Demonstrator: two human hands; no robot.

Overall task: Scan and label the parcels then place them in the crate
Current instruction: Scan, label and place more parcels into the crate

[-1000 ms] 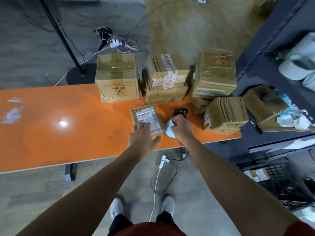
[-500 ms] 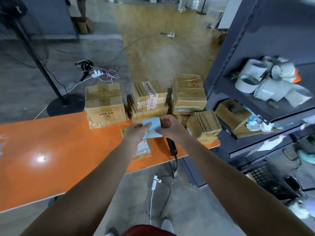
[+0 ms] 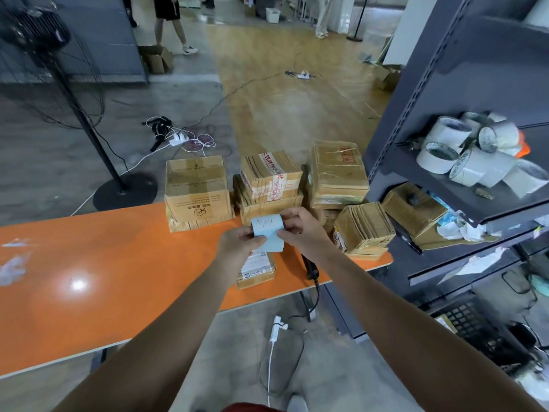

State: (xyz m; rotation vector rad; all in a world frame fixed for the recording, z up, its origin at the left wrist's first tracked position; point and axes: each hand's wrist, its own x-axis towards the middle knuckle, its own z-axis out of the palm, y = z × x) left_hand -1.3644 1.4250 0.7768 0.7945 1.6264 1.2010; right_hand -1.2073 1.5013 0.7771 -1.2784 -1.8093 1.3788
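Both my hands hold a light blue label roll above the orange table. My left hand pinches its lower left side. My right hand grips its right edge near the top. Below the hands a small flat parcel with a white shipping label lies near the table's front edge, partly hidden by my left hand. The black scanner lies on the table just right of that parcel, its cable hanging over the edge. A black crate stands on the floor at the lower right.
Several brown parcels are stacked along the table's far right: a box, a taped stack, a taller bundle, a smaller bundle. A dark shelf unit with tape rolls stands right. A fan stand and cables lie beyond.
My left hand left the flat parcel and my right hand left the scanner on the table; both rose together with the blue label roll. The camera tilted up.
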